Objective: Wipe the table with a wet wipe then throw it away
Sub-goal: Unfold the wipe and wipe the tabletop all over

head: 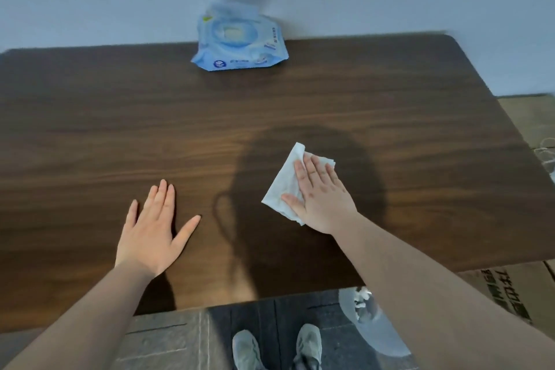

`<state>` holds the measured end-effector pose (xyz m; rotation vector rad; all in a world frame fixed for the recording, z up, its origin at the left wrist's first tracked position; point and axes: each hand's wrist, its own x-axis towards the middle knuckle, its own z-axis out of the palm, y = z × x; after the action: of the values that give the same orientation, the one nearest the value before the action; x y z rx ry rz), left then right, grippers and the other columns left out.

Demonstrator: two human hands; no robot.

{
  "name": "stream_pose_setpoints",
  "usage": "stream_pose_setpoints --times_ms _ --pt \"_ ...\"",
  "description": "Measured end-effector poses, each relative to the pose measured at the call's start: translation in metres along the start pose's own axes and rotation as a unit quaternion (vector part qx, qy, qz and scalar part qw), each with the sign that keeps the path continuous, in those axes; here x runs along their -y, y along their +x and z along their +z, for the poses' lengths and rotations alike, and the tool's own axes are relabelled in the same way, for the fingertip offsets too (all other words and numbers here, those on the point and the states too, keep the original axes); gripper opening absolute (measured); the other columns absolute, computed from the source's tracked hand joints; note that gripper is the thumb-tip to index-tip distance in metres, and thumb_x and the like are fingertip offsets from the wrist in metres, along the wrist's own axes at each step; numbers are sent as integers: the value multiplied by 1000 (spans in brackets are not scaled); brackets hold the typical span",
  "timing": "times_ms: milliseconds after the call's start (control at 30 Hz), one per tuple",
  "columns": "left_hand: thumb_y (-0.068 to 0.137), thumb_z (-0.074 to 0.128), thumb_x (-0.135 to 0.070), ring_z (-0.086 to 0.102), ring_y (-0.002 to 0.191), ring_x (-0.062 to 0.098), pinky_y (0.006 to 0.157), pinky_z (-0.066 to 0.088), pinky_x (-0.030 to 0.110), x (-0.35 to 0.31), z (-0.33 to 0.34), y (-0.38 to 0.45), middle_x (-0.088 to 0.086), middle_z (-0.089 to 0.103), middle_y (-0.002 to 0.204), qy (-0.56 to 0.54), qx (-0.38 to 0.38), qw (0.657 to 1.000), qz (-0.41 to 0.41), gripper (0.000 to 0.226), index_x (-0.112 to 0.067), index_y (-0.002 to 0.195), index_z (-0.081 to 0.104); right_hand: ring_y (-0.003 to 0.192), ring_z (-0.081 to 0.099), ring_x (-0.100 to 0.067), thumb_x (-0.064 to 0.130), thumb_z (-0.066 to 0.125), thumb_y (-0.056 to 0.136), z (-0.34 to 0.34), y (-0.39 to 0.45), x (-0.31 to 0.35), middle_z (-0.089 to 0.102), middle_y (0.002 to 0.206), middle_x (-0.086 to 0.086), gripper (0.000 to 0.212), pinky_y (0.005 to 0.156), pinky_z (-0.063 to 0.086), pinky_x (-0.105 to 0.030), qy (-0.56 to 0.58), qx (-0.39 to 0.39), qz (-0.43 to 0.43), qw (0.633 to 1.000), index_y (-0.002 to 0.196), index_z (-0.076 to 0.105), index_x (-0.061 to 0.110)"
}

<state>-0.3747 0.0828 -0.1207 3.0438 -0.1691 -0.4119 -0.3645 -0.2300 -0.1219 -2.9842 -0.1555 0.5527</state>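
Note:
A white wet wipe (284, 186) lies flat on the dark wooden table (120, 129), right of centre. My right hand (322, 198) presses down on it with fingers stretched out, covering its right half. My left hand (153, 231) rests flat on the bare table to the left, fingers spread, holding nothing. A blue pack of wet wipes (238, 42) stands at the table's far edge against the wall, its lid flap up.
Cardboard boxes (510, 294) stand on the floor right of the table. A bin lined with a clear bag (372, 321) sits below the table's near edge, under my right forearm. My shoes (276, 345) show on the grey floor.

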Motion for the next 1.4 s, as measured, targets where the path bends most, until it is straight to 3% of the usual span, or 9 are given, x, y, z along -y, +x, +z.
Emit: stream_pose_setpoints --times_ms 200,367,733,933,1033,1100,1400 --pt "68 -4 -85 -3 147 22 118 6 45 137 2 -61 8 -1 160 5 3 983 -183 112 -10 150 3 144 -25 -16 65 7 92 5 35 123 -23 158 -4 79 116 -16 -36 -38 16 -102 994 149 -17 16" --pt "67 -2 -89 -5 146 23 119 6 45 175 5 -80 11 -4 159 -27 -9 967 -252 117 -6 149 0 144 -24 -17 65 6 92 9 58 213 -23 158 -4 79 117 -15 -37 -60 28 -170 983 149 -18 16" --pt "67 6 -90 -9 146 20 119 0 41 178 7 -78 5 -9 160 -51 -36 961 -269 114 -13 149 -7 145 -21 -20 65 9 93 14 111 366 -18 160 -6 79 119 -11 -41 -62 30 -247 967 151 -12 15" --pt "60 -12 -88 -16 144 17 119 -2 41 181 10 -78 0 -16 158 -68 -37 961 -266 110 -16 143 -19 147 -16 -22 61 12 95 18 138 448 -13 161 -8 78 119 -11 -41 -50 19 -282 958 151 -8 12" --pt "43 -38 -79 -19 144 19 120 -1 43 182 5 -78 1 -19 157 -77 -24 964 -255 126 -16 149 -13 147 -13 -25 59 14 96 23 142 489 -9 161 -8 76 119 -9 -44 -47 7 -309 950 151 -6 12" --pt "38 -44 -74 -19 144 21 119 0 44 182 3 -79 4 -19 157 -83 -17 965 -250 130 -16 149 -11 148 -8 -26 59 18 96 24 146 505 -5 162 -9 76 119 -6 -45 -39 -8 -328 944 151 -4 13" --pt "63 -6 -89 -13 145 18 120 3 43 185 10 -78 1 -12 159 -70 -29 962 -262 114 -14 149 -8 148 -13 -21 60 13 96 23 150 477 -10 161 -6 74 120 -6 -43 -70 12 -368 927 152 -6 16"
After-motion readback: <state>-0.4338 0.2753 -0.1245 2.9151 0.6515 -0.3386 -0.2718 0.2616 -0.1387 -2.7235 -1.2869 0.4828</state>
